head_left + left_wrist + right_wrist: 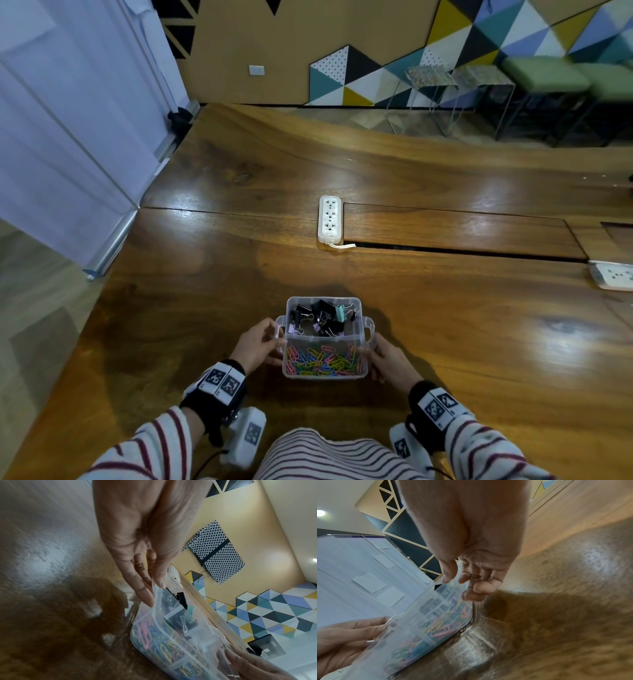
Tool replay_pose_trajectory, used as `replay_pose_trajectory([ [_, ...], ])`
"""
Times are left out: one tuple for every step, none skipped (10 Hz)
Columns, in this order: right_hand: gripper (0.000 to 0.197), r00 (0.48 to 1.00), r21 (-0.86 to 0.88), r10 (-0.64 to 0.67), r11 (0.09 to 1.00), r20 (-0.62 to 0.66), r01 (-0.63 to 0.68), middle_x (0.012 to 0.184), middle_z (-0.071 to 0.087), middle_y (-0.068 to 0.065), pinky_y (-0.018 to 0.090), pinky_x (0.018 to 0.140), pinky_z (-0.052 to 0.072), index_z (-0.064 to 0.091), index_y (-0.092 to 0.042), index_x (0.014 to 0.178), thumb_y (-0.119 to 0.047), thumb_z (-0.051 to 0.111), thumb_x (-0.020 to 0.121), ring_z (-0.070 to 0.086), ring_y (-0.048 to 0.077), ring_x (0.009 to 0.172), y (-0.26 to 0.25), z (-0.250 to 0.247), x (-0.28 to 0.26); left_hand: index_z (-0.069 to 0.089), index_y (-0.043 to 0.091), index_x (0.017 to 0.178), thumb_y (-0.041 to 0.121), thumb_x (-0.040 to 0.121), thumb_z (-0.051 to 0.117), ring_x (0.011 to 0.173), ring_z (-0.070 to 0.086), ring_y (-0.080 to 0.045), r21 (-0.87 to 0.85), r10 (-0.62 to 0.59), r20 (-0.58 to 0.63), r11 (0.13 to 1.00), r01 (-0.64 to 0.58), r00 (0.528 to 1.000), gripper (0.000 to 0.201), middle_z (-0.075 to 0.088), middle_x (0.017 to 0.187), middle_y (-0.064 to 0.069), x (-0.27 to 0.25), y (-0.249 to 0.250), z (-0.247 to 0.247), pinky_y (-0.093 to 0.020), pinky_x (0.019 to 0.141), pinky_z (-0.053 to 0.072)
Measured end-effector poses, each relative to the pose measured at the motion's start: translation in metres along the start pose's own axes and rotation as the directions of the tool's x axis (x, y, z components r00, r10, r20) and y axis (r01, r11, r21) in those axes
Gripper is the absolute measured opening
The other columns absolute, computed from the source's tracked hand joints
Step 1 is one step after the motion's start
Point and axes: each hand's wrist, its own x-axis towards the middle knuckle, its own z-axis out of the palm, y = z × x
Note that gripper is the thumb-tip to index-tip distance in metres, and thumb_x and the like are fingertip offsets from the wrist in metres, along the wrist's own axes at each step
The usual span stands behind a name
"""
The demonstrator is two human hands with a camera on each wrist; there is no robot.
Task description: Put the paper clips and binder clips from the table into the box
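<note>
A clear plastic box (324,376) stands on the wooden table right in front of me. Black, mint and lilac binder clips (322,317) fill its far compartment, and coloured paper clips (323,361) fill the near one. My left hand (278,342) pinches the box's left handle, with the thumb on the rim and the fingers outside, as the left wrist view shows: left hand (154,592), box (173,637). My right hand (369,356) grips the right side; in the right wrist view the right hand (458,588) has its fingers curled against the wall of the box (412,622).
A white power strip (330,219) lies beyond the box beside a long slot in the table. A second power strip (613,275) sits at the right edge. The table's left edge (113,284) borders a white panel, and stools stand behind the table.
</note>
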Motion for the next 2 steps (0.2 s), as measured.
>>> replay_pose_trajectory([
  [0.022, 1.0, -0.01, 0.021, 1.0, 0.003, -0.02, 0.071, 0.056, -0.001, 0.014, 0.047, 0.04, 0.045, -0.012, 0.095, -0.033, 0.039, 0.096, 0.049, 0.007, 0.052, 0.004, -0.005, -0.003, 0.051, 0.012, 0.102, 0.013, 0.088, 0.058, 0.087, 0.063, -0.016, 0.019, -0.006, -0.007, 1.0, 0.006, 1.0, 0.016, 0.058, 0.104, -0.005, 0.0, -0.003, -0.002, -0.025, 0.062, 0.058],
  [0.02, 0.997, 0.023, 0.08, 0.997, -0.007, -0.08, 0.072, 0.056, 0.0, 0.018, 0.055, 0.043, 0.047, -0.014, 0.095, -0.032, 0.039, 0.096, 0.051, 0.01, 0.06, 0.02, -0.015, -0.016, 0.049, 0.018, 0.109, 0.026, 0.088, 0.058, 0.089, 0.062, -0.015, 0.145, -0.037, -0.075, 0.988, 0.048, 0.996, 0.025, 0.059, 0.1, -0.002, -0.006, -0.009, -0.015, -0.023, 0.064, 0.054],
])
